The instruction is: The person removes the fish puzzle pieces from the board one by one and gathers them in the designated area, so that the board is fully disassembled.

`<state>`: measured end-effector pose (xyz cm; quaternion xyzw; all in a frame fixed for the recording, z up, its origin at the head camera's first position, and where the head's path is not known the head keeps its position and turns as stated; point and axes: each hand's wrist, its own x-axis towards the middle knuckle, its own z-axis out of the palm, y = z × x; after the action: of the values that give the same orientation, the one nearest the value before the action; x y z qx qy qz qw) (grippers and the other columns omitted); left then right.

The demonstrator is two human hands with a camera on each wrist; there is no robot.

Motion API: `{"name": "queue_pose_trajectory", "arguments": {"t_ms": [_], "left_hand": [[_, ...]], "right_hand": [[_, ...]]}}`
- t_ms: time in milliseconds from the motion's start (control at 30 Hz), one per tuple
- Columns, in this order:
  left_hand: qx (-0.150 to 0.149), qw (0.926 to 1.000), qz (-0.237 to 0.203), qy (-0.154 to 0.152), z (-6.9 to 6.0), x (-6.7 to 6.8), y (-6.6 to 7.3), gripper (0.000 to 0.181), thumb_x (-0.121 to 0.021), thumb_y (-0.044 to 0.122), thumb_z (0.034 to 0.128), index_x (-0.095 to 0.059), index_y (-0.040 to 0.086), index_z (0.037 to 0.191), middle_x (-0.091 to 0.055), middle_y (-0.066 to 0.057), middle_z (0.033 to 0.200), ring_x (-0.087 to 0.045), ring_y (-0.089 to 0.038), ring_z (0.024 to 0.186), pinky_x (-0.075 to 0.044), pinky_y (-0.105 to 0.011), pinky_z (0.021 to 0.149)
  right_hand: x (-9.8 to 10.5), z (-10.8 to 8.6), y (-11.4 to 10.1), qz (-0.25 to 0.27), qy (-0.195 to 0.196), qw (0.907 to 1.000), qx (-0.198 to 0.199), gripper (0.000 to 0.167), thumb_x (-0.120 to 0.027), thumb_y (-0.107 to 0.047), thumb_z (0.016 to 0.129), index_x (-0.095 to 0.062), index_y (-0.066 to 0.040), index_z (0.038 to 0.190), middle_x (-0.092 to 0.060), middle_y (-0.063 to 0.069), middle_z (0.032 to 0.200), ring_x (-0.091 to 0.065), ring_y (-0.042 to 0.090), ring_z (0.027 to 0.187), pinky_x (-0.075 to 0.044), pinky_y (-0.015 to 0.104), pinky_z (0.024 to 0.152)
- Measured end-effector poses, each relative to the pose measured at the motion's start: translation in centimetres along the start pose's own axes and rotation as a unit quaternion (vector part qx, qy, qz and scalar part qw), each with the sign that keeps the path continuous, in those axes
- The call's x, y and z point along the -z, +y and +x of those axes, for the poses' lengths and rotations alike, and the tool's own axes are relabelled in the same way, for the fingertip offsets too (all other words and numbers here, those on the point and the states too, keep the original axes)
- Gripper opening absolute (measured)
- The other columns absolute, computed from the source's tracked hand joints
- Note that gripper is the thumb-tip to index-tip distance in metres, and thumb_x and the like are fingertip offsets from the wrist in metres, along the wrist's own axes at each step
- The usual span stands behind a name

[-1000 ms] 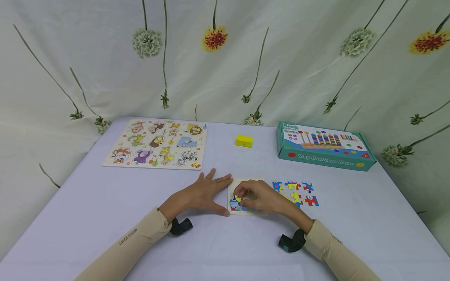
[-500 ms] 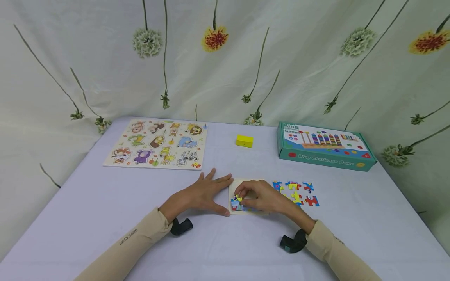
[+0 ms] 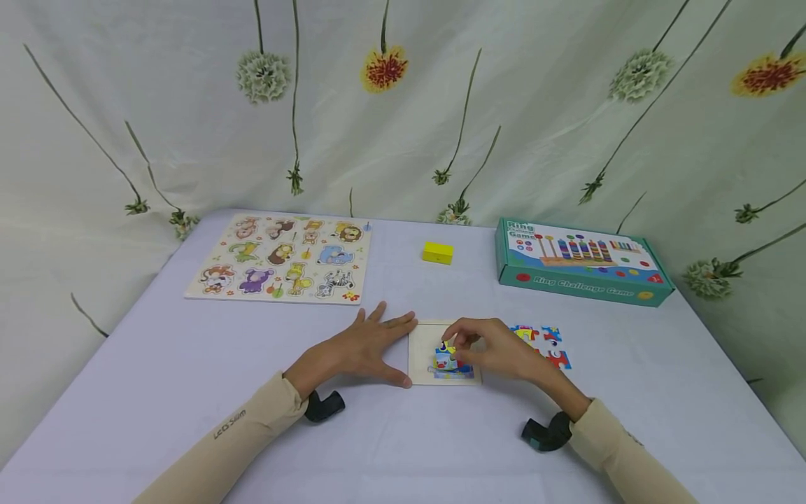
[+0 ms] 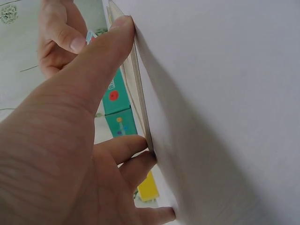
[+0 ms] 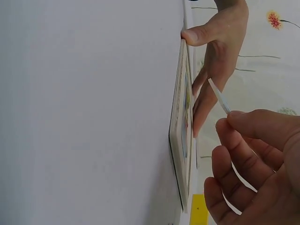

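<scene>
In the head view a small wooden puzzle tray (image 3: 422, 378) lies flat on the table, with blue printed pieces (image 3: 450, 374) along its near edge. My left hand (image 3: 365, 350) is spread beside it, thumb and fingers touching its left edge. My right hand (image 3: 497, 348) pinches a blue and yellow puzzle piece (image 3: 444, 358) over the tray. From the right wrist, that thin piece (image 5: 219, 96) is seen between thumb and index finger, held clear of the tray (image 5: 174, 126). Loose puzzle pieces (image 3: 557, 358) lie right of the tray, some hidden behind my right hand.
At the back left lies an animal puzzle board (image 3: 280, 257). A yellow block (image 3: 437, 253) sits at the back middle. A green Ring Challenge Game box (image 3: 582, 262) stands at the back right, before a flowered cloth.
My right hand has moved right and lifted the blue and yellow piece away from the tray's left part. My left hand has not moved.
</scene>
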<state>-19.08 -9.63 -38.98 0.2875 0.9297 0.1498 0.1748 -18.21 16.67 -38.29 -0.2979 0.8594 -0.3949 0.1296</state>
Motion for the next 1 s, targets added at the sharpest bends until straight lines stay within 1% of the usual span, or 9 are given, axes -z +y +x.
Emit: {"name": "queue_pose_trajectory", "arguments": {"t_ms": [133, 333, 467, 633, 833, 1000], "left_hand": [[0.004, 1.0, 0.0, -0.001, 0.0, -0.1, 0.0, 0.099, -0.074, 0.06, 0.0721, -0.028, 0.024, 0.152, -0.018, 0.012, 0.159, 0.003, -0.036, 0.147, 0.001, -0.06, 0.115], [0.005, 1.0, -0.001, 0.0, 0.0, 0.0, 0.0, 0.099, -0.075, 0.059, 0.0722, -0.028, 0.024, 0.152, -0.018, 0.011, 0.159, 0.003, -0.036, 0.147, 0.001, -0.059, 0.115], [0.004, 1.0, -0.004, 0.0, -0.1, -0.1, 0.1, 0.099, -0.075, 0.059, 0.072, -0.029, 0.024, 0.152, -0.018, 0.012, 0.159, 0.003, -0.036, 0.147, 0.001, -0.059, 0.115], [0.004, 1.0, -0.004, -0.001, -0.1, -0.1, 0.1, 0.099, -0.075, 0.059, 0.0719, -0.029, 0.024, 0.152, -0.018, 0.011, 0.159, 0.003, -0.036, 0.147, 0.001, -0.059, 0.115], [0.005, 1.0, -0.003, -0.003, 0.0, -0.1, 0.0, 0.099, -0.074, 0.06, 0.0719, -0.028, 0.024, 0.152, -0.017, 0.012, 0.159, 0.004, -0.036, 0.147, 0.001, -0.059, 0.115], [0.004, 1.0, -0.006, -0.003, -0.1, 0.0, 0.1, 0.099, -0.074, 0.059, 0.0723, -0.028, 0.024, 0.152, -0.018, 0.012, 0.159, 0.004, -0.036, 0.147, 0.001, -0.058, 0.115]], "right_hand": [[0.6, -0.8, 0.5, -0.002, 0.01, 0.9999, -0.005, 0.023, -0.068, -0.009, 0.088, -0.065, -0.013, 0.11, -0.061, -0.005, 0.085, -0.058, 0.014, 0.085, -0.051, 0.026, 0.081], [1.4, -2.2, 1.5, -0.006, 0.026, 0.9996, -0.002, 0.022, -0.07, -0.01, 0.087, -0.066, -0.012, 0.108, -0.061, -0.004, 0.084, -0.058, 0.013, 0.081, -0.051, 0.025, 0.076], [1.9, -3.1, 1.9, -0.006, 0.031, 0.9995, -0.007, 0.023, -0.071, -0.01, 0.086, -0.067, -0.012, 0.108, -0.061, -0.003, 0.083, -0.058, 0.013, 0.079, -0.051, 0.024, 0.075], [2.3, -4.2, 2.2, -0.011, 0.033, 0.9987, -0.036, 0.022, -0.071, -0.012, 0.086, -0.066, -0.013, 0.108, -0.06, -0.003, 0.083, -0.057, 0.015, 0.079, -0.051, 0.023, 0.072], [2.7, -5.3, 2.8, -0.016, 0.027, 0.9988, -0.037, 0.021, -0.071, -0.012, 0.086, -0.066, -0.015, 0.106, -0.06, -0.004, 0.083, -0.056, 0.013, 0.076, -0.05, 0.022, 0.067], [3.0, -5.9, 3.3, -0.01, 0.016, 0.9992, -0.034, 0.02, -0.071, -0.011, 0.086, -0.065, -0.012, 0.105, -0.059, -0.004, 0.081, -0.055, 0.011, 0.074, -0.046, 0.021, 0.064]]}}
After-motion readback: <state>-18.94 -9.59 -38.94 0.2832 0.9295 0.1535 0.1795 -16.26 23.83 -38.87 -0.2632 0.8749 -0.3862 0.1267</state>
